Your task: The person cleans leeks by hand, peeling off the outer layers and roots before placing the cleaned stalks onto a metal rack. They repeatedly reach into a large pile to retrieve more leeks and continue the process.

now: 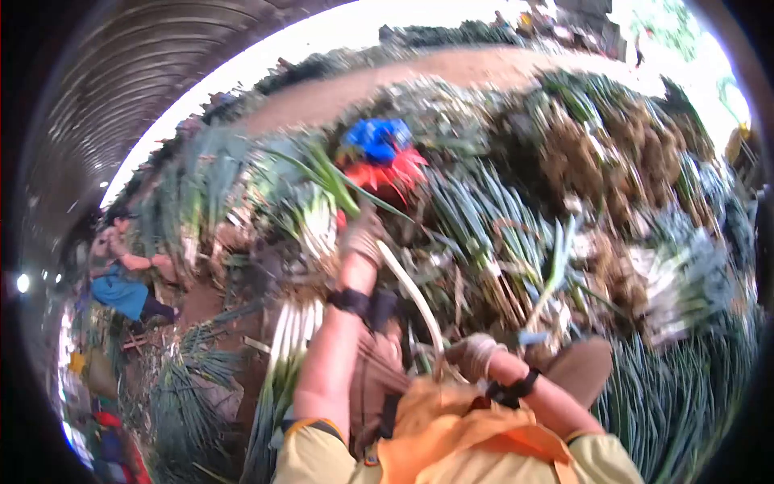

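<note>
A long green onion (413,288) with a bent white stalk runs between my two gloved hands. My left hand (363,237), raised in front of me, is wrapped round it just below the green leaves, which fan out beyond the fingers. Close to my lap, my right hand (477,355) is closed at the lower end of the stalk. Its fingertips are blurred, and that end is partly hidden. Trimmed white stalks (292,329) lie beside my left forearm. Untrimmed green onions (484,218) are piled ahead of my right hand.
Blue and red plastic bags (379,153) lie beyond my left hand. Root-covered onion bundles (597,157) are heaped at the far right, with more green onions (677,395) close by on the right. At left, another person in a blue apron (119,290) sits low among onions.
</note>
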`<state>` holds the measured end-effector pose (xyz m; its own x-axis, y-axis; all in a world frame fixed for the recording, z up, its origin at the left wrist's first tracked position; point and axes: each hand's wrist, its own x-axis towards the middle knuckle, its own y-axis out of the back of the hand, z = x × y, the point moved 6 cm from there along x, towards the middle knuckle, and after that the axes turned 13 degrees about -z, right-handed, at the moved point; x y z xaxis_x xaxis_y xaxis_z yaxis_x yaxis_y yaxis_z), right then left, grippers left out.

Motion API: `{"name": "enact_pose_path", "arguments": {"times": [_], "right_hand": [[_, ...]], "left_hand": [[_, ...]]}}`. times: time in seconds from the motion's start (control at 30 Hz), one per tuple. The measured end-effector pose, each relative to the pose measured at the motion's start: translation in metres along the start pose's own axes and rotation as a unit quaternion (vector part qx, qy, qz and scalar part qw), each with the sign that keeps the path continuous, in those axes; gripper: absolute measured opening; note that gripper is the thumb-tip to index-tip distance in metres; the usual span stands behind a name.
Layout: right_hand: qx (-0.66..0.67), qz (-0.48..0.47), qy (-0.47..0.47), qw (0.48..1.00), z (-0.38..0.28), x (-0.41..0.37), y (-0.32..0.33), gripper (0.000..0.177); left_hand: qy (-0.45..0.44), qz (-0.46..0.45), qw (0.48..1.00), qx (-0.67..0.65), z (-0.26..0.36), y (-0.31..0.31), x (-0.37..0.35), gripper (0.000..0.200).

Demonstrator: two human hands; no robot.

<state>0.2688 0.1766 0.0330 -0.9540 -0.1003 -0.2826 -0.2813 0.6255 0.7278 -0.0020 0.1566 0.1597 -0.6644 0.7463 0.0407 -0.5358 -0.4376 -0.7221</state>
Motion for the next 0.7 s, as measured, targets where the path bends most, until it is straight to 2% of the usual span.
{"name": "enact_pose_path", "arguments": {"times": [0.03,0.07,0.1,0.13,0.2,0.23,0.27,0.33,0.37,0.43,0.47,0.53,0.57,0.6,0.67,0.7], "right_hand": [[-0.059,-0.053,-0.022,0.997,0.016,-0.006,-0.021,0.016],[-0.118,-0.113,-0.038,0.986,0.031,-0.013,-0.043,0.017],[-0.095,-0.111,-0.077,0.986,0.041,-0.025,-0.045,0.019],[-0.078,-0.105,-0.116,0.985,0.053,-0.038,-0.044,0.025],[0.034,0.133,-0.021,0.990,0.091,-0.037,-0.037,0.026],[0.270,0.133,-0.003,0.954,0.068,-0.043,-0.012,0.032],[0.489,0.130,0.017,0.862,0.034,-0.041,0.015,0.041],[0.486,0.150,0.105,0.855,0.009,-0.016,0.034,0.059],[0.488,0.155,0.105,0.852,0.004,-0.006,0.039,0.059],[0.295,0.101,0.131,0.941,-0.014,0.013,0.042,0.058],[0.383,0.028,0.155,0.910,-0.013,0.026,0.032,0.043],[0.365,-0.027,0.047,0.929,-0.008,0.016,0.024,0.024],[0.328,0.016,0.074,0.942,-0.004,0.015,0.018,0.020],[0.332,0.013,0.073,0.940,-0.008,0.006,0.014,0.020],[0.383,0.048,0.092,0.918,-0.014,-0.019,0.021,0.020],[0.327,0.065,0.116,0.936,-0.015,-0.029,0.013,0.018]], "left_hand": [[0.011,-0.067,0.987,-0.149,-0.005,0.019,0.014,0.010],[-0.003,-0.090,0.995,-0.034,0.011,-0.007,0.000,0.014],[0.008,-0.040,0.999,-0.019,0.024,-0.019,-0.011,0.016],[0.000,-0.003,1.000,0.009,0.032,0.001,0.008,0.016],[0.004,0.014,0.999,0.052,0.036,0.019,0.023,0.015],[0.004,0.032,0.997,0.065,0.033,0.018,0.022,0.014],[0.003,0.047,0.996,0.079,0.030,0.016,0.019,0.013],[0.007,0.046,0.998,0.045,0.017,0.020,0.020,0.011],[0.014,0.055,0.998,0.034,0.012,0.021,0.019,0.011],[0.024,0.052,0.998,0.025,0.007,0.020,0.012,0.013],[0.031,0.050,0.998,0.028,0.006,0.019,0.010,0.013],[0.061,0.046,0.997,0.034,0.005,0.025,0.009,0.014],[0.060,0.049,0.996,0.046,0.005,0.030,0.007,0.015],[0.063,0.053,0.996,0.046,0.004,0.034,0.004,0.015],[0.083,0.068,0.994,0.036,0.000,0.040,0.001,0.015],[0.066,0.078,0.994,0.025,0.004,0.043,0.001,0.016]]}}
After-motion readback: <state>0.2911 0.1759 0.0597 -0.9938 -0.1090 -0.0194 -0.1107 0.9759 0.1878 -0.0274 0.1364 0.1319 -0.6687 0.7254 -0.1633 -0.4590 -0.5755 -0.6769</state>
